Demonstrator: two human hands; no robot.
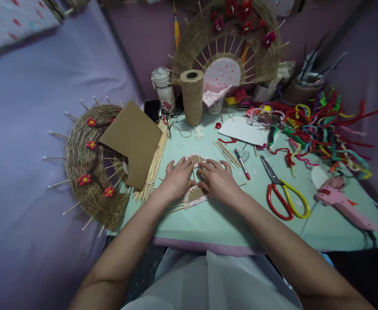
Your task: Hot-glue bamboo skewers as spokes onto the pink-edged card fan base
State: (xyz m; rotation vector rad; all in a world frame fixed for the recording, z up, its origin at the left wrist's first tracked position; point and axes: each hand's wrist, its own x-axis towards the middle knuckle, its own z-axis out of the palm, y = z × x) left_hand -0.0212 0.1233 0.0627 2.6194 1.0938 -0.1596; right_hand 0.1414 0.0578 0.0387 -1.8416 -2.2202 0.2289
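A small fan-shaped frame lies on the table in front of me, with a cardboard half-round (198, 195) edged in patterned fabric at its base and thin sticks spreading from it. A curved cardboard band (195, 159) crosses the sticks at the top. My left hand (178, 177) rests palm down on the frame's left side, fingers spread over the band. On the right side lies my right hand (218, 177), its fingers also apart and touching the band. Both hands press on the frame from above and hide parts of it.
Scissors (276, 183), a red marker (242, 164) and a pink glue gun (345, 202) lie to the right, before tangled pipe cleaners (324, 129). Twine (192, 97) stands behind. Brown cardboard (133, 137), a bundle of sticks (153, 168) and a twine fan (79, 163) are left.
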